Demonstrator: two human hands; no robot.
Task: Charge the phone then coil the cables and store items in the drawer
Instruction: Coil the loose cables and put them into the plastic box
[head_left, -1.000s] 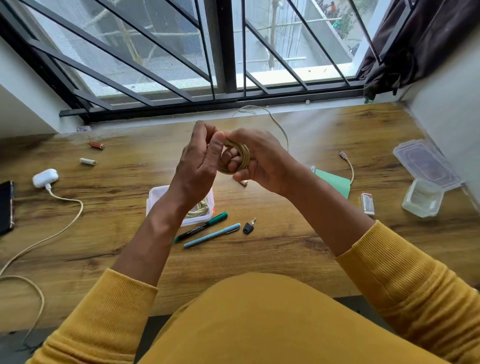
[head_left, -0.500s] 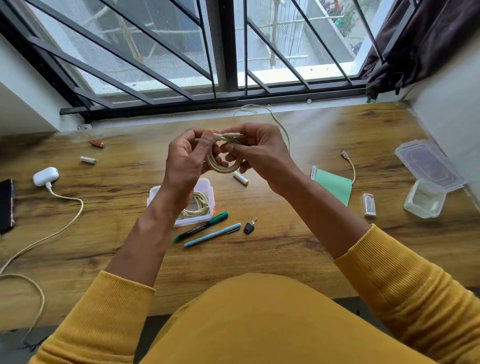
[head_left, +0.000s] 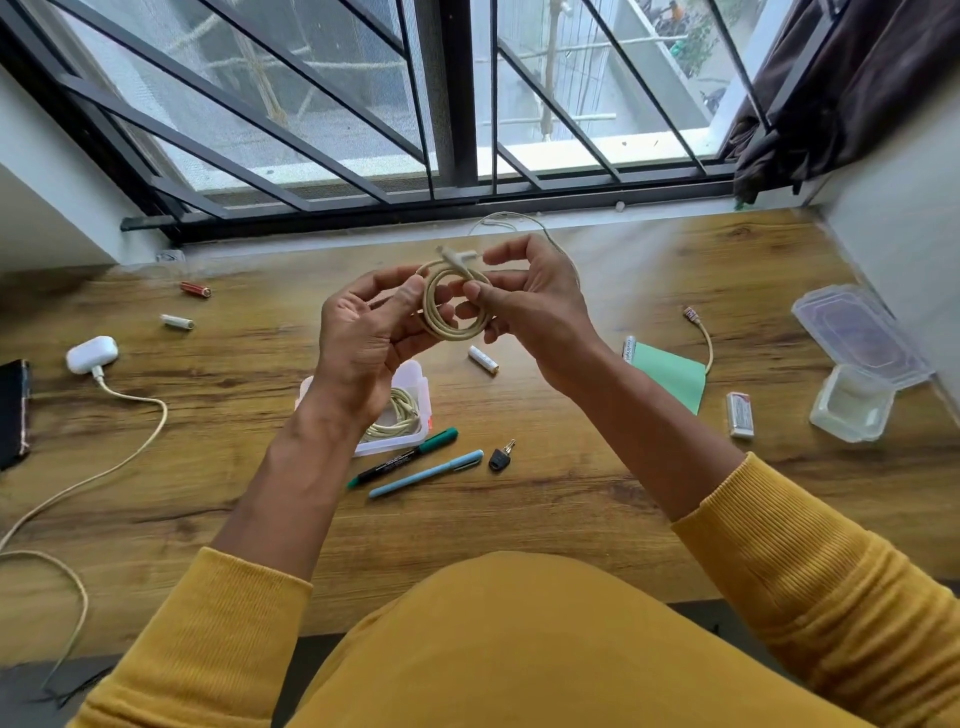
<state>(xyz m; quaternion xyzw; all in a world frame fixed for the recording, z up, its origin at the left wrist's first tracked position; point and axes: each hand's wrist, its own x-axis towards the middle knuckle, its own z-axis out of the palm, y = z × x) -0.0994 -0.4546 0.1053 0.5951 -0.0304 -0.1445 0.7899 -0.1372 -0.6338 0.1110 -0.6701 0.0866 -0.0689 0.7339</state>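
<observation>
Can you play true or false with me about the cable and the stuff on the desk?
1. Both hands hold the coiled cable above the desk. True: the left hand and the right hand each pinch it.
2. The open box under the left hand is empty. False: another coiled cable lies in it.
3. The blue pen lies beside the green marker. True.
4. The key sits on the green paper. False: it lies on the bare desk near the pen's tip.
5. The white charger has no cable in it. False: a cable is plugged into it.
</observation>
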